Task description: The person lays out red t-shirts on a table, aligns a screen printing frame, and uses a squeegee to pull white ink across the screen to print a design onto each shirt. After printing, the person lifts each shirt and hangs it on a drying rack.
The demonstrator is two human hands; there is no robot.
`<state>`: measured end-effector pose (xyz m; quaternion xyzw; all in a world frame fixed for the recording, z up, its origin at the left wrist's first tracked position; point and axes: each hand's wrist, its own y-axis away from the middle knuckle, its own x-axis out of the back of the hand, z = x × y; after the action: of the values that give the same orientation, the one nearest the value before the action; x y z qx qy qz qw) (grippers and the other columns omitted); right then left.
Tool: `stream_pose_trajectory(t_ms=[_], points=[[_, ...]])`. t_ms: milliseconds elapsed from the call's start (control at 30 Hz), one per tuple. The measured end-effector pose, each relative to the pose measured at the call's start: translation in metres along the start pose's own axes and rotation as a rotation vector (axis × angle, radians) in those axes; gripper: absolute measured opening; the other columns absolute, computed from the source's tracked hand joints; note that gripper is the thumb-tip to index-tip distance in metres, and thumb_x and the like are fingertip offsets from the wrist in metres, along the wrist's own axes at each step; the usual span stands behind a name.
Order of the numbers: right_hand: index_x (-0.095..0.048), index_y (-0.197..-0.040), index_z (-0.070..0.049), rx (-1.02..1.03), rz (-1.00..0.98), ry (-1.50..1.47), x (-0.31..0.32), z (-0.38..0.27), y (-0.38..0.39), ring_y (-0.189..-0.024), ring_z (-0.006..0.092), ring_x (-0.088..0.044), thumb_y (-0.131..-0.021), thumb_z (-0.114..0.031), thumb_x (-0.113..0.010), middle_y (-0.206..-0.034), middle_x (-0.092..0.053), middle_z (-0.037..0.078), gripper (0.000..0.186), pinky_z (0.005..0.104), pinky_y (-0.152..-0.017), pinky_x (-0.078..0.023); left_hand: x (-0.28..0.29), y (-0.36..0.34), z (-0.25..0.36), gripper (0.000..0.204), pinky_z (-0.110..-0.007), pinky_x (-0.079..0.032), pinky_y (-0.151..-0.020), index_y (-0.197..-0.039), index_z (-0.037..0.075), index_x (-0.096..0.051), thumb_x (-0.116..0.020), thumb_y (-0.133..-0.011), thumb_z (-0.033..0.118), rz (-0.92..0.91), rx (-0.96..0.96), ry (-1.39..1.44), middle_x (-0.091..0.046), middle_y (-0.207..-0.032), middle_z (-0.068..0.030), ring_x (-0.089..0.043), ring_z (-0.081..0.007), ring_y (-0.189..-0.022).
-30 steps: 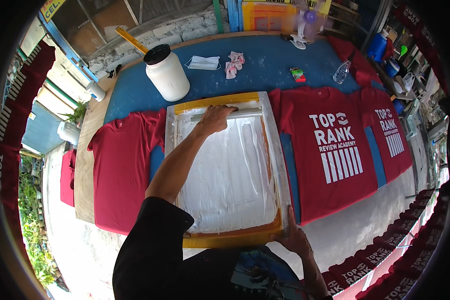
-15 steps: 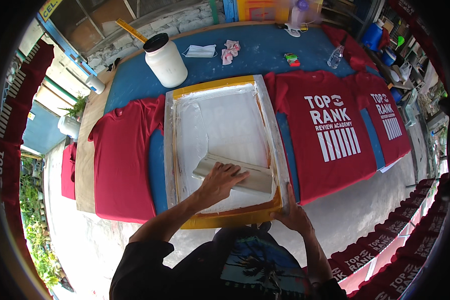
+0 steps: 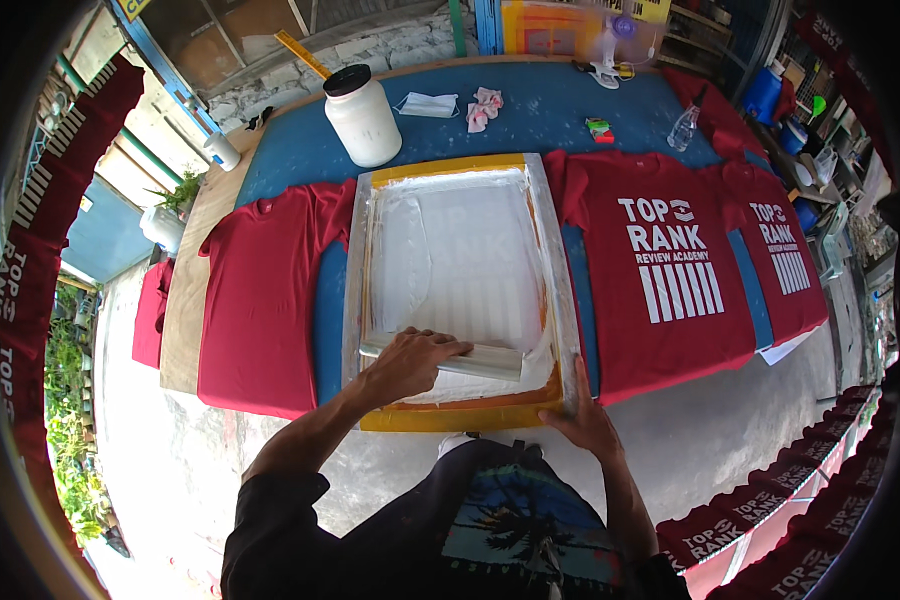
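Observation:
A screen printing frame (image 3: 561, 290) with yellow tape along its far and near edges lies in front of me on the table. White ink is smeared over its mesh (image 3: 470, 240), and a faint printed pattern shows through. My left hand (image 3: 410, 363) is closed over a long squeegee (image 3: 490, 362), which spans most of the mesh near the frame's close end. At the near right corner, my right hand (image 3: 582, 425) grips the frame's side rail, thumb on the near edge. What lies beneath the frame is mostly hidden.
A plain maroon shirt (image 3: 265, 300) lies left of the frame; a maroon shirt with white print (image 3: 670, 340) lies right. Behind stand a white jar with a black lid (image 3: 365, 125) and a clear bottle (image 3: 684, 128) on the blue table (image 3: 530, 75). Printed shirts hang at both sides.
The squeegee has turned from showing its broad face to a narrower, steeper profile, and sits slightly further left in the frame. My right hand keeps its hold. The whole view has shifted slightly.

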<state>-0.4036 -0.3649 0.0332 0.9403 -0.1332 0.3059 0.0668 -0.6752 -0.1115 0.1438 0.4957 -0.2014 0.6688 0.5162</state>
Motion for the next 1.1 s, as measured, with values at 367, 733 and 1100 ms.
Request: stream_pose_trajectory(t_ms=[367,733,1100], points=[[-0.003,-0.174,-0.016,-0.149,-0.037,0.000,0.004,0.002,-0.002,-0.125,0.0552,-0.066,-0.082,-0.043,-0.091,-0.145,-0.061,0.037,0.130,0.0567,-0.108,-0.054,-0.038,0.039,0.076,0.064,-0.049,-0.041,-0.115,-0.152,0.012,-0.060,-0.062,-0.090,-0.002,0.209,0.129,0.035,-0.065,-0.147,-0.0164,-0.061,-0.0336,-0.136],[-0.002,-0.173,-0.009,-0.234,-0.126,-0.082,0.019,-0.017,-0.019,-0.133,0.0513,-0.061,-0.085,-0.032,-0.089,-0.155,-0.052,0.034,0.126,0.0541,-0.109,-0.053,-0.096,0.010,0.059,0.075,-0.053,-0.037,-0.117,-0.156,0.012,-0.053,-0.066,-0.083,-0.003,0.415,0.105,-0.094,-0.057,-0.142,-0.0211,-0.054,-0.0383,-0.138],[-0.007,-0.172,-0.004,-0.277,-0.139,-0.003,0.019,-0.023,-0.037,-0.125,0.0496,-0.067,-0.083,-0.045,-0.090,-0.159,-0.050,0.031,0.129,0.0559,-0.101,-0.058,-0.011,-0.149,-0.083,0.068,-0.051,-0.042,-0.114,-0.147,0.015,-0.064,-0.068,-0.085,-0.010,0.572,0.101,-0.210,-0.064,-0.137,-0.0152,-0.060,-0.0318,-0.133]])
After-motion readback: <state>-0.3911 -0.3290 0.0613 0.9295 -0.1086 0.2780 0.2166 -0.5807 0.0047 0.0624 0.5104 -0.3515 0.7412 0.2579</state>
